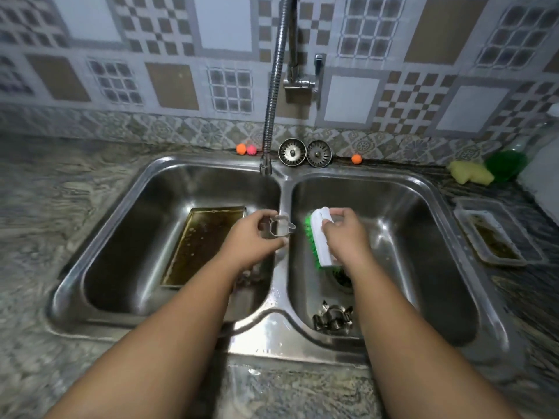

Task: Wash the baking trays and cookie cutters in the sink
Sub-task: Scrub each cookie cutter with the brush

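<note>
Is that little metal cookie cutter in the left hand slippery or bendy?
Probably light: the left hand holds the cookie cutter with just fingertips. It is a thin metal band, so squeezing hard might bend it. It looks shiny and maybe wet, so it could slip.

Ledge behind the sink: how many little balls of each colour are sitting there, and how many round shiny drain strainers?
Small orange balls: 2
Small pink ball: 1
Round metal sink strainers: 2
Total: 5
</note>
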